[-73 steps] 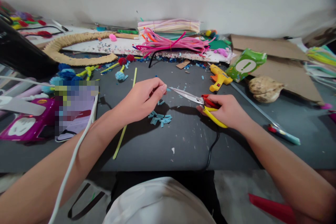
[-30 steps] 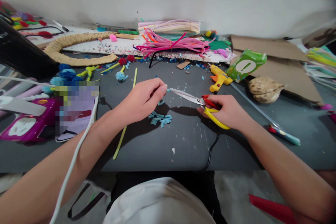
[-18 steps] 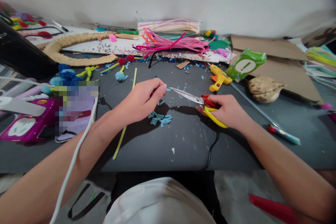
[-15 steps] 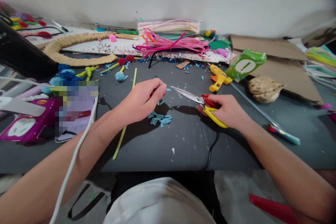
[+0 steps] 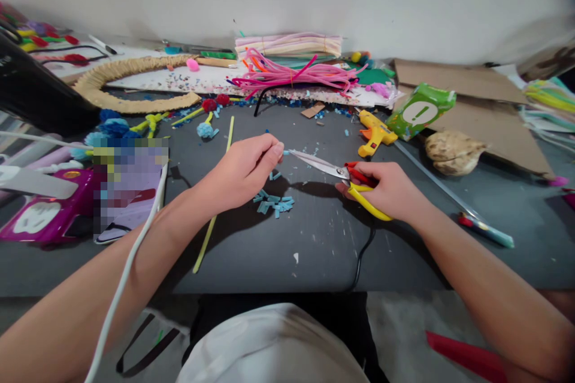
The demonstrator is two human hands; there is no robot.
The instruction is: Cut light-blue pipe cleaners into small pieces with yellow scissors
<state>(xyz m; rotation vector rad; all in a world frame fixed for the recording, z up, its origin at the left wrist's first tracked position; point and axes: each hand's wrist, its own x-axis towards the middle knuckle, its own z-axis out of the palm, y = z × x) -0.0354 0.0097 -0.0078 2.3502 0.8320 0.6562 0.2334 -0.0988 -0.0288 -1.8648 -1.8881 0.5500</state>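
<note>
Between the thumb and forefinger of my left hand (image 5: 247,169) the end of a small light-blue strip (image 5: 286,152) sticks out. My right hand (image 5: 386,191) grips scissors (image 5: 321,164) with red and yellow handles. Their tips are at the strip's end, and the blades look nearly closed. Below my left hand lies a loose pile of short light-blue cut pieces (image 5: 275,203). A yellow-green pipe cleaner (image 5: 206,239) passes under my left wrist on the grey table (image 5: 291,269).
To the right lie a yellow glue gun (image 5: 375,131), a green packet (image 5: 422,111) and a pale bulb-shaped object (image 5: 453,152). Pink pipe cleaners (image 5: 291,79) are bundled at the back. Left stand a tan ruffled ring (image 5: 96,81) and a purple device (image 5: 49,206); a white cable (image 5: 121,293) crosses my left forearm.
The scissors' tips have moved slightly left to the blue strip, and their blades have come closer together. My left hand stays in nearly the same place.
</note>
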